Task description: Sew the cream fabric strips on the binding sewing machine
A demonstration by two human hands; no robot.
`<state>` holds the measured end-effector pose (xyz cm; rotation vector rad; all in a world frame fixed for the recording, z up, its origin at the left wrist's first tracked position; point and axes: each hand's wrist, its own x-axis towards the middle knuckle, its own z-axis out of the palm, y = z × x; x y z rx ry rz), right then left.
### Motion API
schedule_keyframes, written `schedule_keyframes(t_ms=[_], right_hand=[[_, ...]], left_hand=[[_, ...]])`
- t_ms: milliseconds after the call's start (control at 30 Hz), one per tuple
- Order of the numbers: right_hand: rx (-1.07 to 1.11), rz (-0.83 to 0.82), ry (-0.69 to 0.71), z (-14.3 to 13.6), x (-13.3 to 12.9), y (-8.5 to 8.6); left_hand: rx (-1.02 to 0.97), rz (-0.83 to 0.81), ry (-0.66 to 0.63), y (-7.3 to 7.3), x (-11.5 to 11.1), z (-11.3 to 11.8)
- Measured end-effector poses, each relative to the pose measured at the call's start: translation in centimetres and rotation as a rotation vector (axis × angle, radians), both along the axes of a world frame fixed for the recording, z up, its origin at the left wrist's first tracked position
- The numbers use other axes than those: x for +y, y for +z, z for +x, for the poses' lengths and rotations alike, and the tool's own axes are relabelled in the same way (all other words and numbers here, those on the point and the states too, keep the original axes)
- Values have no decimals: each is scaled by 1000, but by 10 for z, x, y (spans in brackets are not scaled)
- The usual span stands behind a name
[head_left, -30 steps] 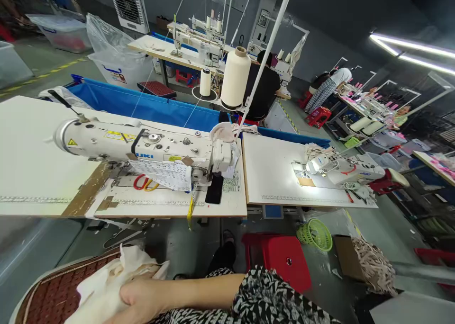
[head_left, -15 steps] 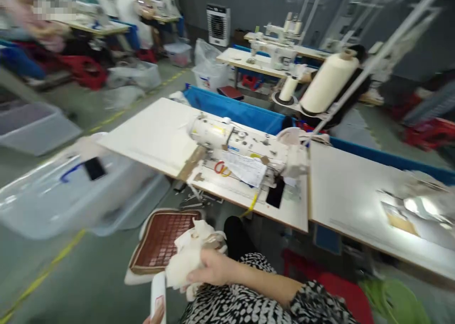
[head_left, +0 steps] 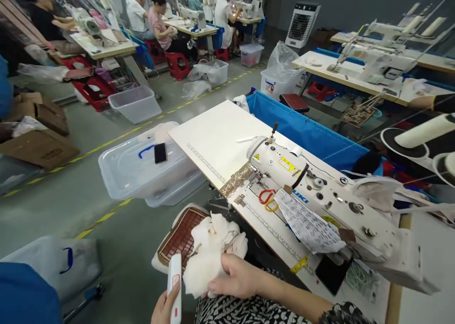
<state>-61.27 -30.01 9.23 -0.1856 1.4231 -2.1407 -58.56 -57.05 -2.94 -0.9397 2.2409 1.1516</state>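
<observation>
My left hand point(head_left: 165, 308), at the bottom of the view, is closed around a slim white handheld device point(head_left: 175, 272) with a red label and a red mark near its lower end. What kind of device it is I cannot tell. Just to its right, my right hand point(head_left: 237, 277) grips a bundle of cream cloth pieces point(head_left: 217, 236), thumb on top. The bundle sits above my lap, and the device's tip is close to its left edge. Behind them shows a seat with a brown woven cushion point(head_left: 177, 236), partly covered by the cloth.
To the right stands a sewing machine point(head_left: 316, 191) on a white table point(head_left: 216, 130), with scissors point(head_left: 268, 200) and a printed paper point(head_left: 305, 220). A phone point(head_left: 160, 153) lies on a lidded plastic bin point(head_left: 121, 172) at left. Several people work at machines farther back.
My view has swung to the left, so the machine and table sit farther right. Both hands keep their holds; more of the left hand and device now shows.
</observation>
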Motion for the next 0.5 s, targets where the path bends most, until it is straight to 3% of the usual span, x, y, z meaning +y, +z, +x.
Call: schedule_keyframes(t_ms=[100,267,367,500], right_hand=[[11,-6,26,-20,6,3],[42,-21,-5,-44,17,15],[60,-44,-21,-56,21,22],[81,-94,37,-72,18,28]], left_hand=[[-73,150,66,1,13,-9],[-217,155,10,22,30,-27],[-158,214,15,37,40,-36],[-13,134,17,46,47,-41]])
